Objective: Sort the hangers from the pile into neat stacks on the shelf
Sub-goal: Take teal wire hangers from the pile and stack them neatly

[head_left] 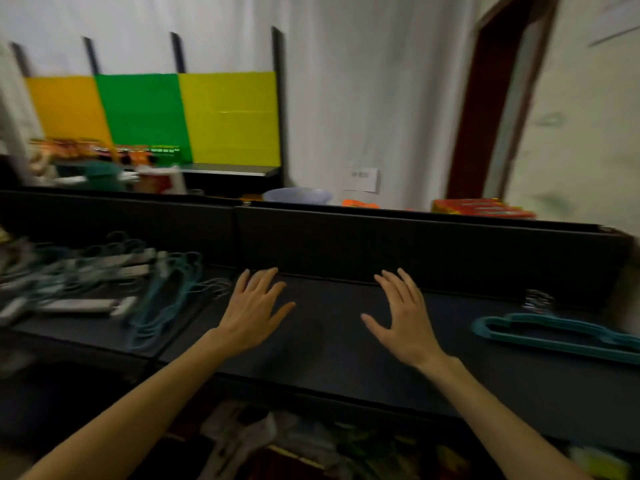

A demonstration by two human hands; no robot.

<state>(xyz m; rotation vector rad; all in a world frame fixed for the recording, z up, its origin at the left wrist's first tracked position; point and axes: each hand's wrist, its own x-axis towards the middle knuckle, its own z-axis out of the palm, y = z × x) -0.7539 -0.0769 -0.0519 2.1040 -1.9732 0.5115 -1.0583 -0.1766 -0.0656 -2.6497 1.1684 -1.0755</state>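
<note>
Reaching out over a dark shelf (332, 344), the person holds both hands above its middle, palms down. The left hand (254, 311) has its fingers straight and spread, gripping nothing; the right hand (401, 318) is the same, fingers splayed with the thumb pointing toward the left hand. Whether the palms touch the surface cannot be told.

A blurred pile (86, 285) of hangers lies on the shelf to the left, teal ones tangled with pale grey ones, its nearest teal hangers just beside the left hand. On the right end of the shelf lies a teal stack (557, 334), flat and well apart from the right hand. A low black wall (415, 251) runs along the back of the shelf. Behind it stand colour panels (156, 116) in orange, green and yellow.
</note>
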